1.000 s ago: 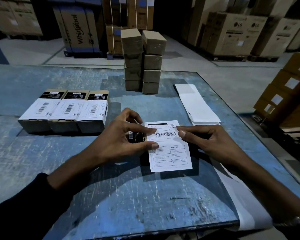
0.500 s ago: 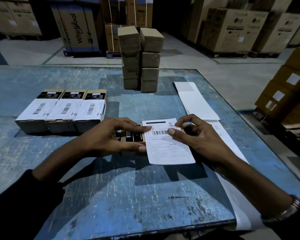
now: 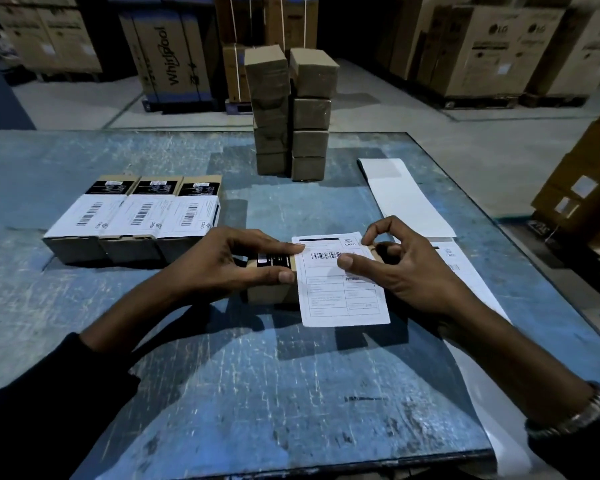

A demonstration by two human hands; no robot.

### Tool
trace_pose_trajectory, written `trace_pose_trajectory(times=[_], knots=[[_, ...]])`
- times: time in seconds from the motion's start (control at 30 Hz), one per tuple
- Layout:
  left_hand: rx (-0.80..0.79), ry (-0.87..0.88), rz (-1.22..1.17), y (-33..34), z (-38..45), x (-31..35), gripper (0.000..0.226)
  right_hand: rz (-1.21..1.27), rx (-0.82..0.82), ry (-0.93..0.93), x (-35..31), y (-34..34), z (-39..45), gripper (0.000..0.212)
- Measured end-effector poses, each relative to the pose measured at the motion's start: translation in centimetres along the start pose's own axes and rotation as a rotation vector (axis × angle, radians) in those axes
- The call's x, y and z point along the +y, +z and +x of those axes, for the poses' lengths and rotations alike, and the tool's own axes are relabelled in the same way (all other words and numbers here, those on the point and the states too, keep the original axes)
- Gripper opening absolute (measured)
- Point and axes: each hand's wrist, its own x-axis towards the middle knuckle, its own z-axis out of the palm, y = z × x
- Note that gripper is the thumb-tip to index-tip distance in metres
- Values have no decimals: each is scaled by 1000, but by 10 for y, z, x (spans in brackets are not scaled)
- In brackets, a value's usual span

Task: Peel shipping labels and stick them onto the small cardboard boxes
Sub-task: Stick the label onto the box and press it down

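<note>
On blue table point(image 3: 187, 375) — left hand point(image 3: 219, 268) fingers gripping small box point(image 3: 272, 292), right hand point(image 3: 406, 268) pinching label point(image 3: 343, 299).

I saw bare worktop point(image 3: 257, 393) open at 6 o'clock; labelled boxes point(image 3: 132, 220) blocked 10 o'clock, stacked boxes point(image 3: 291, 112) 12, label strip point(image 3: 406, 195) 2.

We cannot read the label's point(image 3: 343, 289) small print; our hands and the label hide most of the box point(image 3: 272, 294).
</note>
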Motion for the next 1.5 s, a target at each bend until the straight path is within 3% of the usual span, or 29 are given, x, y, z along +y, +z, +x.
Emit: trace_pose_trajectory(times=[0.23, 0.47, 0.77, 0.97, 1.17, 1.5], knots=[[116, -89, -165, 8, 7, 6, 42, -57, -31, 9, -2, -4, 6, 56], [228, -174, -311, 22, 6, 13, 35, 32, 41, 65, -11, -2, 9, 63], [439, -280, -431, 18, 6, 23, 66, -62, 48, 57, -38, 9, 27, 73], [586, -291, -219, 33, 4, 30, 57, -157, -10, -20, -47, 8, 25, 68], [568, -277, -152, 37, 5, 26, 59, -203, -12, -106, -47, 2, 36, 67], [581, -174, -175, 36, 7, 30, 61, 61, 82, -18, -29, -5, 45, 56]])
